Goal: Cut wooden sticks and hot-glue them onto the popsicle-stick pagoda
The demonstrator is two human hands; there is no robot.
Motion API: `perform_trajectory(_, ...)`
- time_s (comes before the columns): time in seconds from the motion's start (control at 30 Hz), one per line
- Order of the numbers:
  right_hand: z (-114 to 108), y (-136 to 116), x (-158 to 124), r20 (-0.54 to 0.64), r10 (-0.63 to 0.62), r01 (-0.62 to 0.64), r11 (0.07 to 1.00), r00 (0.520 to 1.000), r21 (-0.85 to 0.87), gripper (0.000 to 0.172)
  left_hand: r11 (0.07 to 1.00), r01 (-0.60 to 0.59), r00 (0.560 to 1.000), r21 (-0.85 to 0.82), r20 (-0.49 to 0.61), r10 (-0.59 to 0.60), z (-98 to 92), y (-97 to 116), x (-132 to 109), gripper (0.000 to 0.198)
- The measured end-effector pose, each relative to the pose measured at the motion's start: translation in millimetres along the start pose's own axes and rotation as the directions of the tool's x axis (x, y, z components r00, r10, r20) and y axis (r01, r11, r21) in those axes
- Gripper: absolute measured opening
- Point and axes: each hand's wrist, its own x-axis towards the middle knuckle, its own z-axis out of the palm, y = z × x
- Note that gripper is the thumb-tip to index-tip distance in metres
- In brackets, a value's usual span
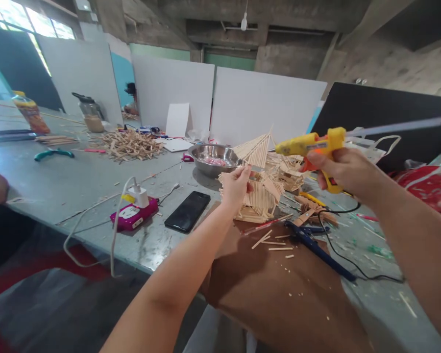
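Observation:
My left hand (235, 185) is closed with its fingertips pinched upward at the left side of a small house model (259, 201) built of thin wooden sticks. What the fingertips hold is hidden or too small to name. A yellow hot glue gun (310, 145) is in my right hand (340, 166), raised above the table, its nozzle pointing left toward the left hand. A clear glue stick (397, 126) sticks out of its back end. Behind the left hand rises a pointed stick roof (256, 153). The model stands at the far edge of a brown board (279, 289).
A steel bowl (215, 169) stands behind the model. A black phone (188, 212) and a magenta power strip (135, 214) with a white charger lie to the left. Blue-handled pliers (316, 247) and a black cord are at right. A stick pile (132, 145) lies farther back.

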Motion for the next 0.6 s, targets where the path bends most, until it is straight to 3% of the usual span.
perform_trajectory(0.07, 16, -17, 1, 0.265, 0.025, 0.093, 0.902, 0.964, -0.421, 0.016, 0.999, -0.035, 0.999, -0.003, 0.002, 0.035, 1.2, -3, 1, 0.024)
perform_trajectory(0.17, 32, -30, 3, 0.461, -0.025, 0.364, 0.652, 0.887, -0.666, 0.021, 0.994, -0.105, 0.994, 0.027, 0.014, 0.105, 2.5, -9, 2, 0.028)
perform_trajectory(0.37, 51, -34, 15, 0.586, 0.009, 0.548, 0.345, 0.810, -0.762, 0.038, 0.962, -0.219, 0.976, 0.164, 0.022, 0.218, 2.2, -13, 1, 0.032)
perform_trajectory(0.6, 70, -42, 24, 0.583, 0.060, 0.574, 0.119, 0.810, -0.810, 0.046, 0.870, -0.337, 0.939, 0.359, 0.062, 0.338, 2.3, -10, -3, 0.033)
